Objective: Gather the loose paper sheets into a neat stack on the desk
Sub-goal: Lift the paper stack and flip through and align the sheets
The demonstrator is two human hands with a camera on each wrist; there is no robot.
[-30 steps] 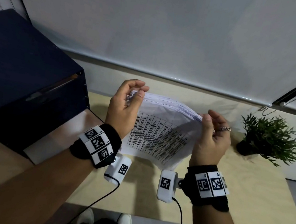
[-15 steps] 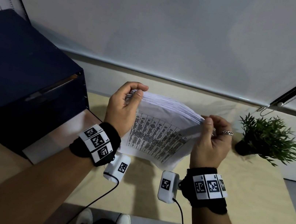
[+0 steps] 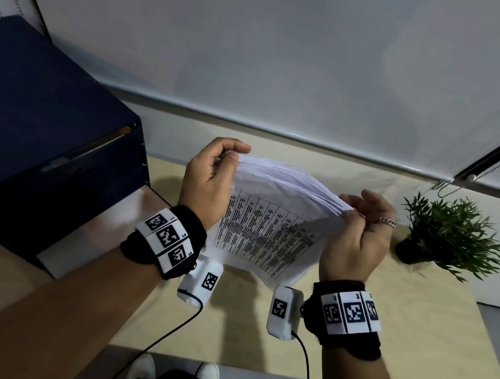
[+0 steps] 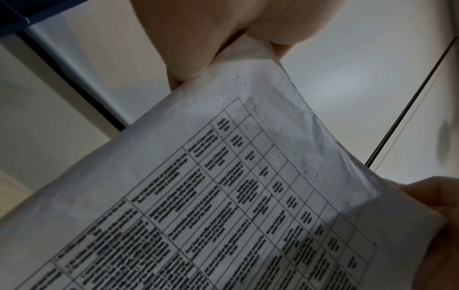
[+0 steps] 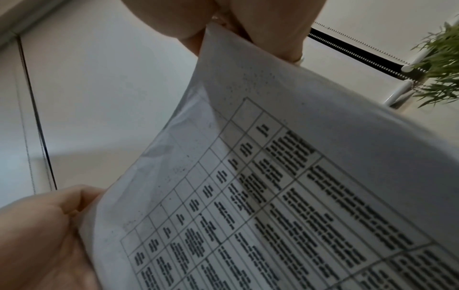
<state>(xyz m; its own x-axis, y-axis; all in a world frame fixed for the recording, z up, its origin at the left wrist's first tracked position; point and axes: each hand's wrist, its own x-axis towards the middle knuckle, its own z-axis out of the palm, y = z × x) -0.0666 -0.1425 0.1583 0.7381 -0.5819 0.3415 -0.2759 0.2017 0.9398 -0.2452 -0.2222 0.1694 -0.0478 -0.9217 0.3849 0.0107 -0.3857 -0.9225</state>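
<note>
Paper sheets (image 3: 272, 225) held upright above the desk (image 3: 416, 327), left hand (image 3: 207, 183) and right hand (image 3: 358, 234) each pinching an upper corner, presumably so the edges can be squared. Facing sheet: creased, with a printed table; top edges slightly fanned.

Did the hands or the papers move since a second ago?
Only a little. The right hand shifted its fingers along the top right corner of the paper sheets, and the fanned top edges look slightly more gathered. The left hand keeps pinching the top left corner. The sheets stay held up above the desk, and the potted plant and dark box have not moved.
</note>
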